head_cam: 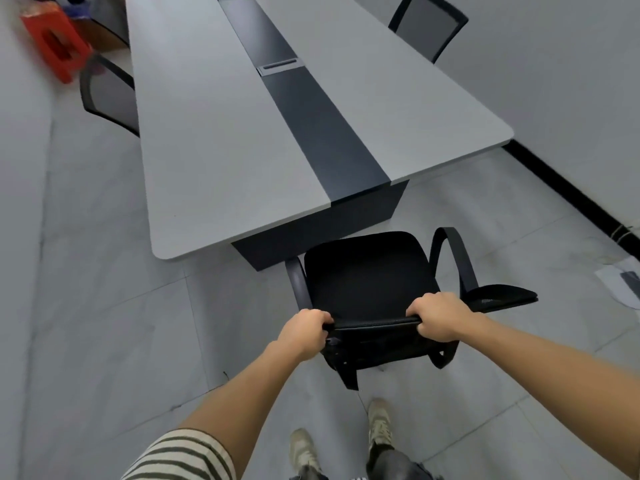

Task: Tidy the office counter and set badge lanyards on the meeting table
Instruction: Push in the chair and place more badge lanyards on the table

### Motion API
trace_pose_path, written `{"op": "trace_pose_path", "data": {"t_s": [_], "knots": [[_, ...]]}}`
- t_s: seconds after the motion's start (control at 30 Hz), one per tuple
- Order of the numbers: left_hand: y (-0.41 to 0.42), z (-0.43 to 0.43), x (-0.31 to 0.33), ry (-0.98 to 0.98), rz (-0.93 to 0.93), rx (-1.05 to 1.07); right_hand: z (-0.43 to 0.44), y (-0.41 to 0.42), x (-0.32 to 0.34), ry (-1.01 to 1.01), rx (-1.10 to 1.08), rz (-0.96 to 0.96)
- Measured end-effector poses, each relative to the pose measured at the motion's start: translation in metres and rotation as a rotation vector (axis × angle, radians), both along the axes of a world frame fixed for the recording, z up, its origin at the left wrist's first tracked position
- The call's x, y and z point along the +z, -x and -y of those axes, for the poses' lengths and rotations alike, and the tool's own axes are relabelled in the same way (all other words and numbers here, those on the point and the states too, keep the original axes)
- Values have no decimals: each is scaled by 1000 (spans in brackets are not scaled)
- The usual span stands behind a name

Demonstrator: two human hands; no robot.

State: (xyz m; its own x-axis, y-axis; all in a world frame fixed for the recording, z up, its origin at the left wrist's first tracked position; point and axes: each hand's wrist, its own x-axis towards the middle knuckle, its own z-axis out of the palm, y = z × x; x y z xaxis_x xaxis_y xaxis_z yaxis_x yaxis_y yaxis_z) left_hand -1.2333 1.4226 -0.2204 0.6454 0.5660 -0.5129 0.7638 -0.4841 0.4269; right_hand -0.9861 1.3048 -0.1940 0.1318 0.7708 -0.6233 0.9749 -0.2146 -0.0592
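Fingers (320,318) of left hand (304,332) and right hand (438,320) grip black chair (367,271) back; meeting table (214,150) just beyond

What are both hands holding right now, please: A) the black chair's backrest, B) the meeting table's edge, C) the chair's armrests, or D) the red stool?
A: the left hand and the right hand both curl round the backrest top of the black chair, which stands at the end of the meeting table.

Even, soft daylight; wide-angle bending at edges, motion blur upper left.
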Motion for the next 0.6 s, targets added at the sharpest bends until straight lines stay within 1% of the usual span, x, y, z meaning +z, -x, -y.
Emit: {"op": "trace_pose_path", "data": {"t_s": [0.13, 0.3, 0.47, 0.6], "knots": [[-30, -8, 3, -6, 46, 59, -34, -40, 2, -22, 55, 32], [-63, -15, 9, 29, 39, 129, -66, -83, 6, -13, 158, 55], [-88, -23, 21, 70, 41, 147, -92, -114, 8, -1, 129, 65], [-91, -32, 28, 94, 21, 147, -108, -118, 16, 85, 50, -23]]}}
